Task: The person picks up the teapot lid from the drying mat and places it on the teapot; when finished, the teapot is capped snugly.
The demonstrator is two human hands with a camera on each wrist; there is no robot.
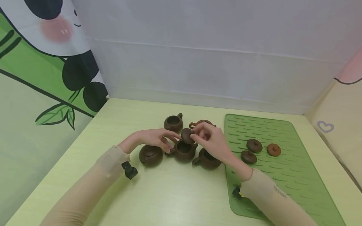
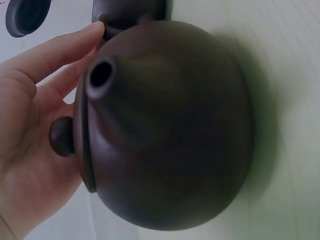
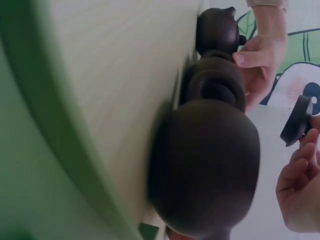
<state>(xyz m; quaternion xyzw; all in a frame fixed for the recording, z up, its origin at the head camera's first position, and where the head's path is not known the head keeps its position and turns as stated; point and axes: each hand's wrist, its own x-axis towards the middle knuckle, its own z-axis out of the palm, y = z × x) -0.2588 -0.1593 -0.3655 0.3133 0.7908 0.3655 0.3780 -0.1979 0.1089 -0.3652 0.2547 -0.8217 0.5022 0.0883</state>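
My right hand (image 1: 210,139) pinches a dark brown teapot lid (image 1: 186,136) by its knob. The lid (image 3: 297,121) hangs tilted just above the open mouth of the middle teapot (image 1: 183,157). At that pot's left side is my left hand (image 1: 152,138), its thumb at the handle and its fingers along the rim. Beneath the left wrist stands a lidded dark teapot (image 1: 150,156), its spout and round body filling the left wrist view. To the right, partly under my right hand, sits another dark teapot (image 1: 207,160), large in the right wrist view.
Behind stand a small lidless dark teapot (image 1: 173,123) and a reddish-brown teapot (image 1: 204,121), partly hidden by the right hand. A green mat (image 1: 271,188) on the right bears two dark lids (image 1: 254,145) and a reddish lid (image 1: 274,149). A white cloth wall (image 1: 198,72) closes the back.
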